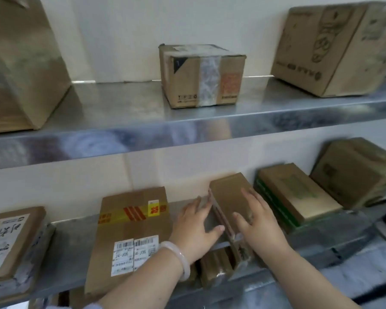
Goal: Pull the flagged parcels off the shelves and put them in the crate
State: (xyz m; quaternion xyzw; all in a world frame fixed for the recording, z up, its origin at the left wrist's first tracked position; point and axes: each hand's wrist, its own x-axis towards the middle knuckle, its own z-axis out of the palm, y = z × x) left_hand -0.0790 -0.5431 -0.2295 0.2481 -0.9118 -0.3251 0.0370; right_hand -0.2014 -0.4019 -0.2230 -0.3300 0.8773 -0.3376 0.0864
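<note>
Your narrow brown parcel (228, 197) sits on the lower shelf (71, 253) beside the yellow-taped box (129, 230), with its long axis running from the shelf's front edge back toward the wall. Your left hand (193, 228) presses its left side, fingers straight and together. Your right hand (257, 221) lies flat on top, fingers straight.

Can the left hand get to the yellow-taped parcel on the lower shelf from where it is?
Probably yes. The taped parcel lies flat right beside the left hand, top bare, nothing between them. That hand rests on the small box with the right hand, so it must come off first.
</note>
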